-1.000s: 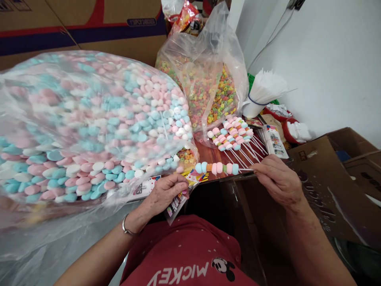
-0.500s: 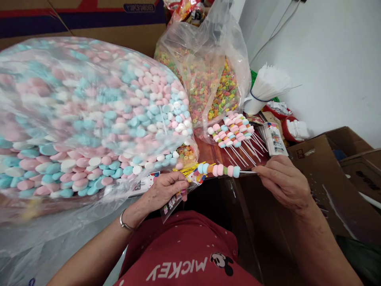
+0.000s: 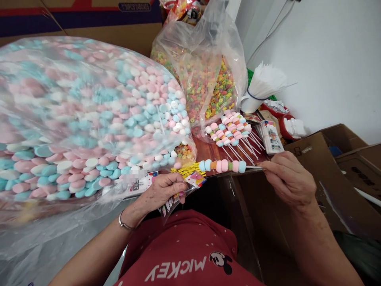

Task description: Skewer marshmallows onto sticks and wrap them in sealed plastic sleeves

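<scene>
My right hand (image 3: 287, 178) pinches the white stick of a candy skewer (image 3: 222, 165), threaded with blue, pink, orange and green pieces, and holds it level over the table edge. My left hand (image 3: 165, 190) is closed on a small printed clear wrapper (image 3: 180, 194), whose open end lies just left of and below the skewer's tip. A bundle of yellow twist ties (image 3: 186, 170) lies between the hands on the reddish table (image 3: 212, 153).
A huge clear bag of pink, blue and white candies (image 3: 83, 115) fills the left. A bag of coloured cereal rings (image 3: 205, 87) stands behind. Finished skewers (image 3: 230, 131), a stack of wrappers (image 3: 270, 137), a bundle of white sticks (image 3: 262, 85) and cardboard boxes (image 3: 333, 174) lie right.
The skewer has drawn slightly right, away from the wrapper's mouth. My left hand has kept its hold on the wrapper and shifted a little down.
</scene>
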The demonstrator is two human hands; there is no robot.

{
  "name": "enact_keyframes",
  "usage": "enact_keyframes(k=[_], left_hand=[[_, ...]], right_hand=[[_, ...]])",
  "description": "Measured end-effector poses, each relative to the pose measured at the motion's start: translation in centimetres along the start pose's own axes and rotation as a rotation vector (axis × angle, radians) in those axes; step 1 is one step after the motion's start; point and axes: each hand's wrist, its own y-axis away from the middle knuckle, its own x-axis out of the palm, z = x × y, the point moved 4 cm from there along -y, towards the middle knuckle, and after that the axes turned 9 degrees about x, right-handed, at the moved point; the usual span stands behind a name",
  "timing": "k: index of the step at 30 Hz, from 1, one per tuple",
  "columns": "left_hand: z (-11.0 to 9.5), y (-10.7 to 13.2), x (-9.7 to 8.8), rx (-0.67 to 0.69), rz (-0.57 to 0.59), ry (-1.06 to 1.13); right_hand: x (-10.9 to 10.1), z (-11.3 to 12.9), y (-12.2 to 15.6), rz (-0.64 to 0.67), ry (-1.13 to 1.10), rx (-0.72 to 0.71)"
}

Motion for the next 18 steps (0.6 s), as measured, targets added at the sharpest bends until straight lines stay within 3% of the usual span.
enact_keyframes(k=[9,18], left_hand=[[1.0,-0.2,0.4,-0.039,0.003,0.094],[1.3,-0.4,0.6,-0.083,-0.003,0.199]], right_hand=[[-0.1,0.1,0.4,-0.009,0.065,0.002],[-0.1,0.8,0.4,0.077,0.094,-0.12]])
